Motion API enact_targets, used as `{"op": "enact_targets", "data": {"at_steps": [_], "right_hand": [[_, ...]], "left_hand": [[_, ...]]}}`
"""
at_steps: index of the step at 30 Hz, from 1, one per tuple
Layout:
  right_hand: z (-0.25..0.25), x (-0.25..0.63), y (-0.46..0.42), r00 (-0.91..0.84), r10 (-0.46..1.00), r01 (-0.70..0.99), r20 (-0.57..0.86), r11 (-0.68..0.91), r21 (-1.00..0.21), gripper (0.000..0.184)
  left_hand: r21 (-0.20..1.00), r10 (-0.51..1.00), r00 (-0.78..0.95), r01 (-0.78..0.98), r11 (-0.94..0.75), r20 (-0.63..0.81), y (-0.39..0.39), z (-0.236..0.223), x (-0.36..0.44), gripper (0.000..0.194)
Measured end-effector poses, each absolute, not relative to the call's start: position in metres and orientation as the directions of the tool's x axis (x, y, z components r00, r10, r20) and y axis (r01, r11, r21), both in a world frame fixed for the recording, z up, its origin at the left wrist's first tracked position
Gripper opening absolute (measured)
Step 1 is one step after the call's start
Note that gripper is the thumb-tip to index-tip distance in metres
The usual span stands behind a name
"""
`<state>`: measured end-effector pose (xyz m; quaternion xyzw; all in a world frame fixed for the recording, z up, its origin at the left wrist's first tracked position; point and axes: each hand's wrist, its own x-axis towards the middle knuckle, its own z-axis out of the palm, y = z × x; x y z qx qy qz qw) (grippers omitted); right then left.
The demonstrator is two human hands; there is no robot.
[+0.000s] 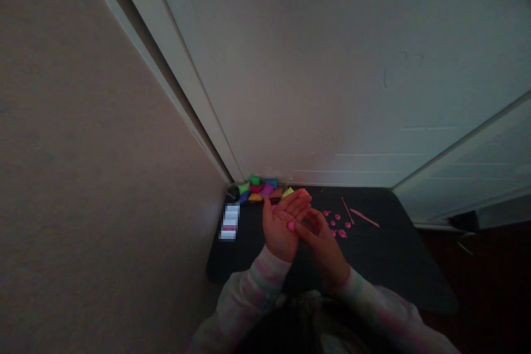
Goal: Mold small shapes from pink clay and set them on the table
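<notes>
My left hand (283, 222) is held palm up over the black table (390, 254), its fingers stretched out flat. A small pink lump of clay (291, 225) rests on that palm. My right hand (322, 243) lies beside it, and its fingertips press on the pink lump. Several small pink clay pieces (338, 225) lie on the table just right of my hands. Two thin pink modelling sticks (364, 217) lie further right.
A heap of coloured clay packets (260, 189) sits at the table's far left corner against the white door (332, 77). A blurred white card (230, 221) lies at the left edge. A beige wall (83, 177) rises on the left.
</notes>
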<state>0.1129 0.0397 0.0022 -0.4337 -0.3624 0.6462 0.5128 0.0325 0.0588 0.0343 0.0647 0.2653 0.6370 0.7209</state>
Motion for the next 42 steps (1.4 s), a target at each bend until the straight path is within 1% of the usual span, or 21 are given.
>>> {"op": "enact_targets", "data": {"at_steps": [2,5,6,10,13,16,19,22,25,28,30,33,35,42], "right_hand": [[0.001,0.114,0.04,-0.051,0.984,-0.293,-0.17,-0.178,-0.94,0.032],[0.004,0.118,0.04,-0.118,0.981,-0.19,-0.152,-0.173,-0.966,0.017],[0.007,0.119,0.04,-0.151,0.977,-0.162,-0.15,-0.174,-0.971,0.015],[0.017,0.124,0.039,-0.207,0.967,-0.115,-0.146,-0.172,-0.978,0.016],[0.02,0.125,0.041,-0.236,0.96,-0.117,-0.153,-0.184,-0.976,0.017],[0.02,0.124,0.043,-0.237,0.958,-0.126,-0.161,-0.195,-0.973,0.017],[0.019,0.122,0.044,-0.181,0.971,-0.157,-0.154,-0.183,-0.971,0.022],[0.017,0.119,0.042,-0.108,0.985,-0.2,-0.136,-0.155,-0.967,0.027],[0.015,0.118,0.039,-0.049,0.99,-0.236,-0.134,-0.142,-0.961,0.029],[0.015,0.119,0.038,-0.009,0.988,-0.295,-0.153,-0.149,-0.944,0.032],[0.017,0.119,0.037,-0.07,0.979,-0.362,-0.194,-0.206,-0.909,0.031],[0.022,0.116,0.035,-0.331,0.902,-0.468,-0.277,-0.412,-0.782,0.032],[0.024,0.113,0.033,-0.449,0.846,-0.505,-0.287,-0.505,-0.7,0.032],[0.024,0.108,0.026,-0.481,0.837,-0.588,-0.26,-0.528,-0.613,0.026]], "left_hand": [[0.478,0.96,-0.014,-0.869,0.127,-0.28,0.058,0.035,0.034,0.063],[0.525,0.969,-0.029,-0.844,0.107,-0.244,0.057,0.037,0.035,0.061],[0.534,0.971,-0.023,-0.838,0.11,-0.236,0.057,0.038,0.035,0.061],[0.522,0.971,0.002,-0.843,0.129,-0.238,0.058,0.039,0.033,0.064],[0.487,0.969,0.032,-0.86,0.151,-0.245,0.058,0.038,0.031,0.067],[0.472,0.972,0.088,-0.862,0.185,-0.22,0.057,0.039,0.031,0.07],[0.449,0.969,0.121,-0.869,0.208,-0.213,0.055,0.041,0.031,0.071],[0.426,0.964,0.094,-0.883,0.197,-0.25,0.054,0.042,0.032,0.068],[0.371,0.95,0.078,-0.909,0.192,-0.303,0.055,0.042,0.033,0.062],[0.317,0.946,0.093,-0.928,0.195,-0.311,0.054,0.043,0.034,0.063],[0.317,0.953,0.1,-0.928,0.193,-0.287,0.053,0.045,0.035,0.065],[0.349,0.965,0.109,-0.917,0.191,-0.239,0.051,0.046,0.036,0.067],[0.374,0.973,0.111,-0.909,0.182,-0.204,0.049,0.047,0.037,0.068],[0.393,0.991,0.132,-0.91,0.135,-0.035,0.044,0.05,0.037,0.076]]}}
